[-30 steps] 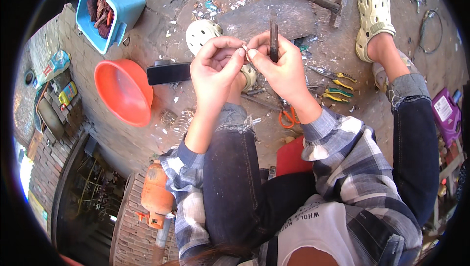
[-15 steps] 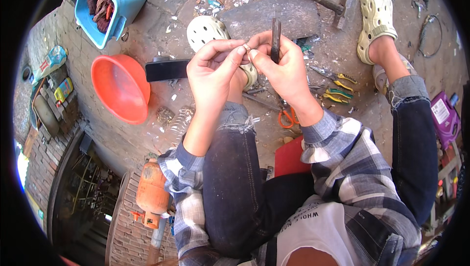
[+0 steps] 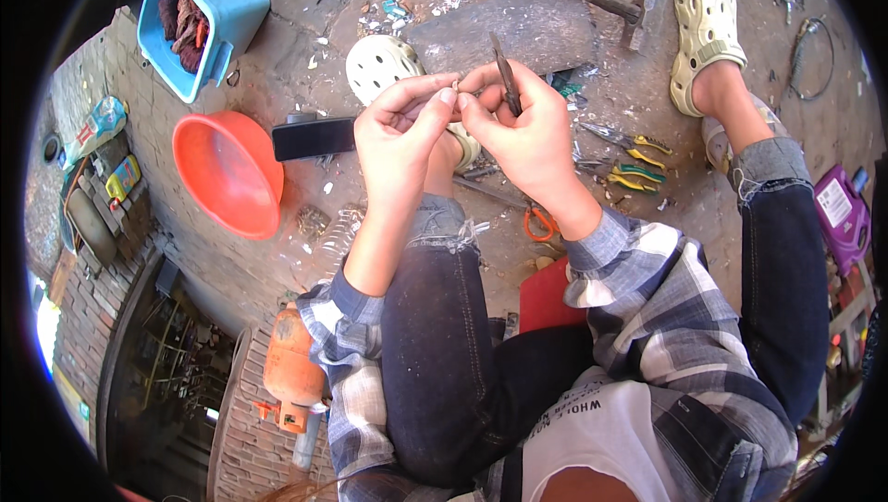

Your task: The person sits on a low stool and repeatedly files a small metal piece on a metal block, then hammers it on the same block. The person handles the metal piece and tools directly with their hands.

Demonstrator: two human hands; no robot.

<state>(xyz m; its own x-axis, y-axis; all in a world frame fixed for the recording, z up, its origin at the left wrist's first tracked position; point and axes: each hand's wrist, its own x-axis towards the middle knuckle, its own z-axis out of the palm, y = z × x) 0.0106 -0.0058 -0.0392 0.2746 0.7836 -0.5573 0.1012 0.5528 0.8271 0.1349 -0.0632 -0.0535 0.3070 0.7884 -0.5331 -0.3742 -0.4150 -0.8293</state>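
Note:
My left hand [image 3: 396,143] and my right hand [image 3: 525,137] meet above a cream clog. Their fingertips pinch a tiny light-coloured piece [image 3: 455,87], too small to name. A dark, slim metal tool [image 3: 504,73] is tucked in my right hand's fingers, its narrow tip pointing away from me. Left of my left hand lies a black phone [image 3: 314,139]. Pliers with yellow grips [image 3: 647,144], pliers with green and yellow grips [image 3: 636,178] and an orange-handled tool [image 3: 539,223] lie on the ground right of and below my right hand.
A hammer [image 3: 638,17] and a flat stone slab [image 3: 504,30] lie ahead amid scattered scraps. On the left stand a red basin [image 3: 228,174], a blue bin [image 3: 236,12] with rags and an orange gas cylinder [image 3: 292,354]. A purple jug [image 3: 842,215] is at far right.
The dark tool in my right hand has tilted, its tip swinging left. Both hands stay together with fingertips pinched, and the whole view has shifted slightly.

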